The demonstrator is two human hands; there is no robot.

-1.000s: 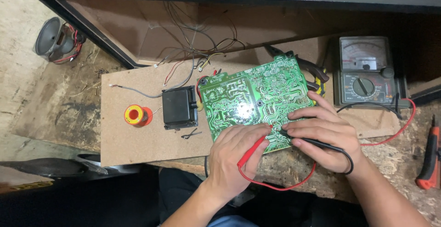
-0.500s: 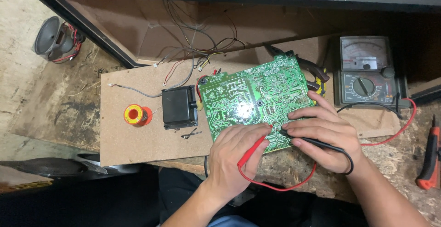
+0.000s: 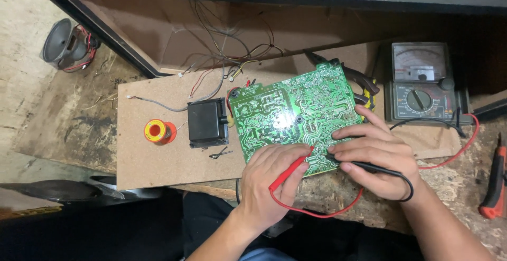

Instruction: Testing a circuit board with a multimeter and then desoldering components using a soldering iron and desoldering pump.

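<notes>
two hands work low in the picture over a rough wooden bench (image 3: 68,113), on which lies a flat brown hardboard sheet (image 3: 158,160). biggest of the things on that sheet is the green circuit board (image 3: 285,110), solder side up, lying tilted near the sheet's right half, with a black boxy transformer (image 3: 207,122) touching its left edge by short wires. beyond the board's right end stands an analogue meter (image 3: 422,84) with a needle dial and a round selector knob.

the left hand (image 3: 272,184) has its fingers closed narrow around a red probe (image 3: 289,172), tip down near the board's lower edge; the right hand (image 3: 377,158) pinches a black probe (image 3: 364,166) the same way, its other fingers spread flat on the board to steady it. red and black leads loop below the hands toward the meter.

i judge the board to be light, stiff and fragile: it would take bending badly, and the solder points are sharp, so the bare edges are the place to grip it.

smaller things: black-handled pliers (image 3: 359,78) behind the board, a red-handled tool (image 3: 494,187) at far right, a small solder spool (image 3: 157,131) left of the transformer.
</notes>
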